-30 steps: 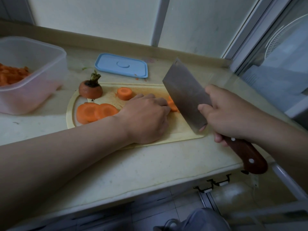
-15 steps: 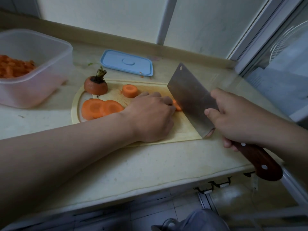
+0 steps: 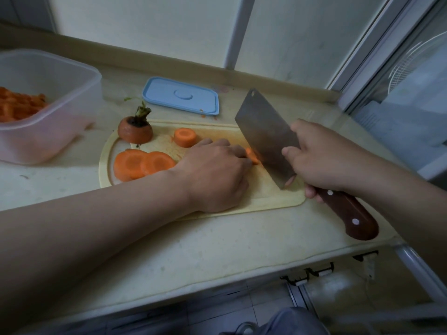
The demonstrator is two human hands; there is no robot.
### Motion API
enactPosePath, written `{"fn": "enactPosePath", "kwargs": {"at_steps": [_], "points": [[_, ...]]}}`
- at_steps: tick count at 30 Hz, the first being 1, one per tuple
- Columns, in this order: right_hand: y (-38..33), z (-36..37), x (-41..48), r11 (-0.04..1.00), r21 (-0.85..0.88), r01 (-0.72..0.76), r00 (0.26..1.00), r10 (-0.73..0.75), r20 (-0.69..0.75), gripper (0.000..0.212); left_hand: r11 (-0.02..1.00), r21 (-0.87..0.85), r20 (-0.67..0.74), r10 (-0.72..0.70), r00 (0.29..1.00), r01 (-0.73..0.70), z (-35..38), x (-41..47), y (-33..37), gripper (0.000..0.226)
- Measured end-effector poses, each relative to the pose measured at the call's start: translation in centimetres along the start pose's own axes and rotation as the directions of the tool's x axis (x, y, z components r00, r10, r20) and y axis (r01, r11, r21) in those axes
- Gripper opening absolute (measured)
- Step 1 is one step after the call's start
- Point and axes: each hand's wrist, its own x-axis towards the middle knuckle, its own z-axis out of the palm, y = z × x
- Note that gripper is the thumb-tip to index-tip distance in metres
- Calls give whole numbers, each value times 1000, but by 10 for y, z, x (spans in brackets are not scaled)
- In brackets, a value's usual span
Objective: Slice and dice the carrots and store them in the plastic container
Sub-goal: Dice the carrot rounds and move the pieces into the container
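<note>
Pale stone surface [image 3: 193, 250] fills the near foreground, with a cream cutting board [image 3: 278, 201] lying on it. On the board the left hand [image 3: 215, 172] lies knuckles up, its fingers [image 3: 229, 148] curled down over a small carrot piece [image 3: 252, 157] and pinning it in place. Just to its right, the right hand [image 3: 324, 158] is wrapped round the wooden handle of a cleaver [image 3: 263, 131], forefinger laid against the blade. The flat of the blade stands close against the carrot piece and the left knuckles.

The step in hand looks like dicing this piece. To do it well, the fingertips should be tucked behind the knuckles. The blade should ride the knuckles and drop straight, and the left hand should back off evenly between cuts so the dice match.

Further back on the board lie two overlapping slices [image 3: 142, 164] and a thick round [image 3: 185, 137], with the leafy stub [image 3: 135, 130] at the board's edge. Beyond the board a blue lid [image 3: 181, 96] rests flat. Far left, the plastic container [image 3: 48, 131] already holds diced carrot [image 3: 19, 108].
</note>
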Motion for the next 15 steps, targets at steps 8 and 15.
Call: {"fn": "enactPosePath", "kwargs": {"at_steps": [8,15], "points": [[5,-2,-15,1000,24,4,999,-5,32,15,1000,-20,-21,14,1000,-14,1,0,-1,54],[3,1,-16,1000,-14,20,998,-19,55,8,1000,9,-37,19,999,-19,2,1,-1,72]]}}
